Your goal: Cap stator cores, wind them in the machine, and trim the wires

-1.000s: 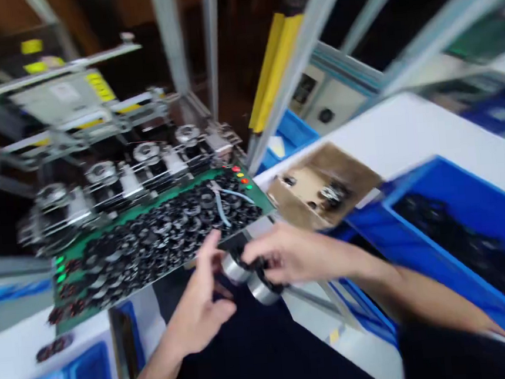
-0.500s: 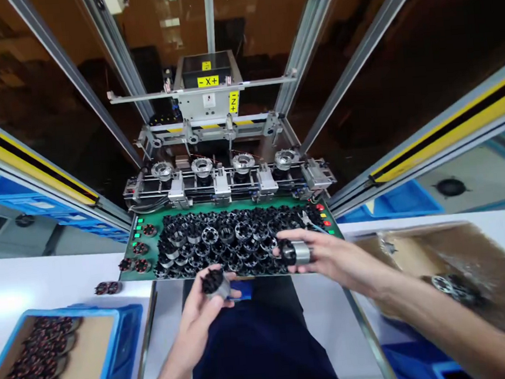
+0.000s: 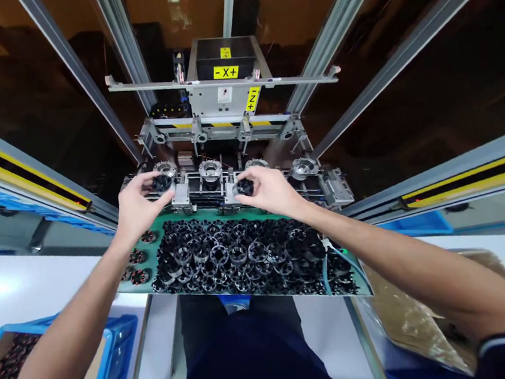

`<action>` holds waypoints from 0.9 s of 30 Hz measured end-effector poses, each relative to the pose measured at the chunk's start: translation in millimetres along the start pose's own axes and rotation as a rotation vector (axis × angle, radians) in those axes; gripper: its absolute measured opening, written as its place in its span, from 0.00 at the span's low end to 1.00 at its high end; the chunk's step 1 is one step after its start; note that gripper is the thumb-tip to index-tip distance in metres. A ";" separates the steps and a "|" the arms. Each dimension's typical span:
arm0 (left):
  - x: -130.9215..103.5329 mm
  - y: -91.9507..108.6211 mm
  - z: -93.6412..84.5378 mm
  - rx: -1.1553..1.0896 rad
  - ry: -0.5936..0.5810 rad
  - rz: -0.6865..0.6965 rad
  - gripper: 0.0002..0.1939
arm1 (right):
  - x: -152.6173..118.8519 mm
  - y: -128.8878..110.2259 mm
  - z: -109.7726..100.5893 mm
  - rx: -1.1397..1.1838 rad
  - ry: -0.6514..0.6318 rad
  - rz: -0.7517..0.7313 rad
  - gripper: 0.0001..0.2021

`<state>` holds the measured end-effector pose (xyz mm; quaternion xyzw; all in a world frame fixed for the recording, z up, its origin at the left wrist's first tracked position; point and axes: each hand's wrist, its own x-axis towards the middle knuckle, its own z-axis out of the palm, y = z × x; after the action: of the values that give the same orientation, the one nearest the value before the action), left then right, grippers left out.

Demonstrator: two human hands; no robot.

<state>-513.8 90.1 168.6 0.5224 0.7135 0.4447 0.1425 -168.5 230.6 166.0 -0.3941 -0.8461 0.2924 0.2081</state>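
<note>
My left hand [image 3: 141, 202] grips a black motor stator core [image 3: 162, 182] between thumb and fingers, just in front of the leftmost round metal holder [image 3: 165, 169] of the machine. Another black stator core [image 3: 246, 186] is pinched in my right hand [image 3: 265, 189], near the third holder [image 3: 257, 164], which my fingers partly cover. Both cores are above the front rail of the machine. Below my hands, many black and grey stator cores [image 3: 238, 254] lie packed together on the green worktop [image 3: 153, 285]. Whether either core touches its holder, I cannot tell.
Several copper-wound stators [image 3: 140, 276] lie at the worktop's left edge. Blue-handled cutters [image 3: 326, 271] rest at the right. A blue bin [image 3: 116, 349] of wound stators stands at lower left. Metal uprights [image 3: 334, 35] and yellow-black side bars [image 3: 468, 176] flank the machine.
Both hands have moved forward from the worktop's front edge to the machine's holders, each carrying its stator core. The view has shifted closer to the machine.
</note>
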 end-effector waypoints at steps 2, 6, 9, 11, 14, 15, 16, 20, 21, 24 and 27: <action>21.8 -13.4 13.9 0.047 0.009 0.067 0.33 | 27.0 12.7 19.3 0.000 0.007 -0.010 0.25; 34.2 -41.8 44.7 0.142 -0.094 0.077 0.30 | 50.7 33.3 48.5 0.013 -0.029 0.011 0.19; 30.4 -57.6 58.0 0.142 -0.193 0.032 0.29 | 53.1 41.9 56.6 0.044 -0.068 0.019 0.18; 27.7 -62.5 59.5 0.137 -0.172 0.029 0.30 | 53.2 44.6 56.8 0.074 -0.057 0.033 0.21; 25.4 -60.0 55.0 0.121 -0.158 0.012 0.29 | 52.4 42.6 55.4 0.129 -0.052 0.068 0.19; 24.4 -56.1 52.2 0.111 -0.168 0.007 0.28 | 51.0 39.4 54.3 0.152 -0.059 0.081 0.18; 22.6 -50.4 48.8 0.100 -0.176 0.003 0.29 | 48.2 34.5 52.5 0.180 -0.066 0.096 0.18; -2.0 -8.1 30.2 -0.082 -0.115 -0.028 0.34 | 15.1 -3.1 33.2 0.388 -0.084 0.159 0.27; -13.6 6.5 25.5 -0.209 -0.102 -0.041 0.35 | 0.9 -16.1 25.4 0.521 -0.102 0.184 0.30; -59.4 52.5 14.9 -0.609 -0.091 -0.049 0.36 | -48.4 -56.6 -0.3 0.985 -0.165 0.244 0.37; -112.3 87.0 10.9 -0.825 -0.051 -0.121 0.35 | -93.8 -86.8 -18.7 1.190 -0.155 0.192 0.34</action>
<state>-406.2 2.5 201.3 0.3897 0.5012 0.6710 0.3831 -148.4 117.8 225.7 -0.2622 -0.5106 0.7606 0.3034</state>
